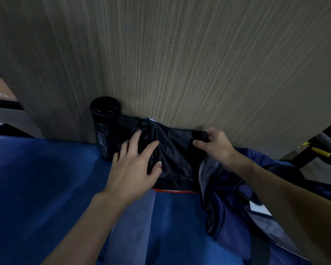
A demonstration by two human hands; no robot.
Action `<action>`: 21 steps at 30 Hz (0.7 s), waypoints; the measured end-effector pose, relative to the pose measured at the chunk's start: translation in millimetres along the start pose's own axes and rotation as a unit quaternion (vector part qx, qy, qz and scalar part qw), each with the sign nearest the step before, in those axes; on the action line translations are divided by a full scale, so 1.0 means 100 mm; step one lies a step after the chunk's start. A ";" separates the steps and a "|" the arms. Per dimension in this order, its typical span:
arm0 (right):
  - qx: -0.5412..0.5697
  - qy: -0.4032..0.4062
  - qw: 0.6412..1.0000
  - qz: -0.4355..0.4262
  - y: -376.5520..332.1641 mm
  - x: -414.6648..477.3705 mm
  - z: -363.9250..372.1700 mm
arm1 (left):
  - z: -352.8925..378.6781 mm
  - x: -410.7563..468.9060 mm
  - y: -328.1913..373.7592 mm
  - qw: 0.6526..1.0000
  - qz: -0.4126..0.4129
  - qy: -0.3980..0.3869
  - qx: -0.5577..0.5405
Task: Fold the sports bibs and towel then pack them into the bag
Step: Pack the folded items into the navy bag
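Note:
A black mesh sports bib (177, 150) lies folded on the blue surface against the wooden wall. My left hand (134, 163) rests flat on its left part with the fingers spread. My right hand (216, 144) pinches the bib's black strap at its upper right corner. An orange and white edge (175, 191) of another cloth peeks out beneath the bib. A lighter blue folded cloth (134, 222) lies in front, between my arms. The navy bag (237, 197) with grey lining sits open at the right, under my right forearm.
A black bottle (105, 129) stands upright against the wooden wall (180, 64), just left of the bib. The blue surface (36, 178) stretches out to the left. At the far right, a black frame with a yellow part (321, 153) stands on the floor.

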State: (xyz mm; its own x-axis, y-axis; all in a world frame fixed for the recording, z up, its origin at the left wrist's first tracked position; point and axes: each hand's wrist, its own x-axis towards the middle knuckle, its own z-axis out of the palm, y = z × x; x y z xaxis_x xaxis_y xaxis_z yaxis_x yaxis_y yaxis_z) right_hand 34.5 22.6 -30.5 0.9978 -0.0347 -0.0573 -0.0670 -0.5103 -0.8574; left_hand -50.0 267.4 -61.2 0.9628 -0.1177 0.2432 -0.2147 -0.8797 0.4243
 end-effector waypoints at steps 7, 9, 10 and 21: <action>0.006 -0.071 0.997 0.017 -0.05 -0.01 -0.03 | -0.01 0.00 -0.01 1.000 0.006 0.003 -0.015; -0.012 -0.073 0.997 -0.023 -0.16 -0.02 -0.04 | -0.01 0.00 -0.01 1.000 0.005 0.006 -0.019; -0.034 -0.071 0.996 -0.038 -0.23 -0.03 -0.06 | -0.01 0.00 -0.02 1.000 0.005 0.009 -0.024; -0.162 -0.060 0.985 -0.017 -1.11 -0.21 0.21 | -0.05 0.00 0.03 0.976 -0.003 0.056 -0.209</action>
State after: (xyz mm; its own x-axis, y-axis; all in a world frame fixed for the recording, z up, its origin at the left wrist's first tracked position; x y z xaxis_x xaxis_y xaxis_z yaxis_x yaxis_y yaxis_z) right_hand 21.2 98.1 55.6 0.9909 0.0792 -0.1092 -0.0114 -0.7575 -0.6527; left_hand -51.8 267.3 -55.7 0.9451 -0.0413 0.3241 -0.2801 -0.6132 0.7386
